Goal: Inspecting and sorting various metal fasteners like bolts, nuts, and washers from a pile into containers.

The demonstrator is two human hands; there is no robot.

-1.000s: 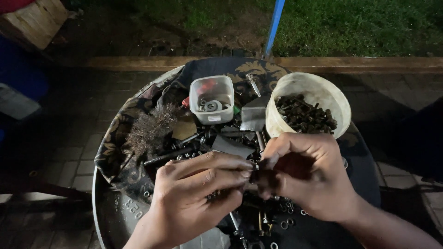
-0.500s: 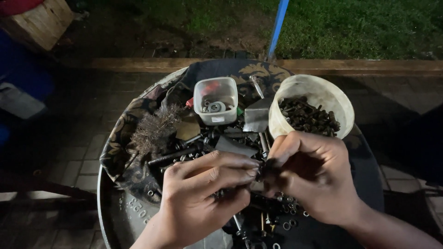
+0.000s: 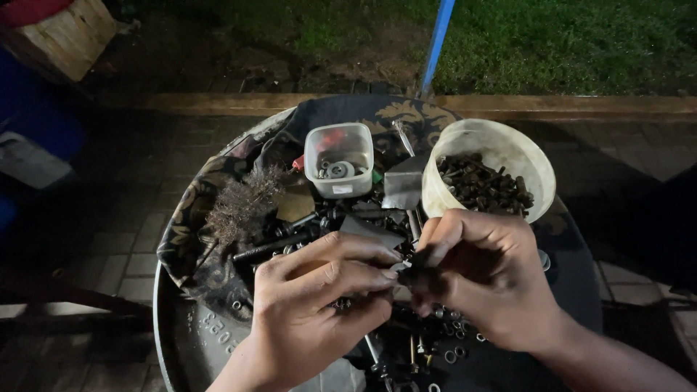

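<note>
Round metal tray: near its middle, left hand and right hand pinch a small dark part (mostly hidden) between fingertips.

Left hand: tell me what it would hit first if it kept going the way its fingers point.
The left hand points right, so it would likely meet the right hand first; their fingertips already pinch a small dark part between them. Depth is hard to judge.
</note>
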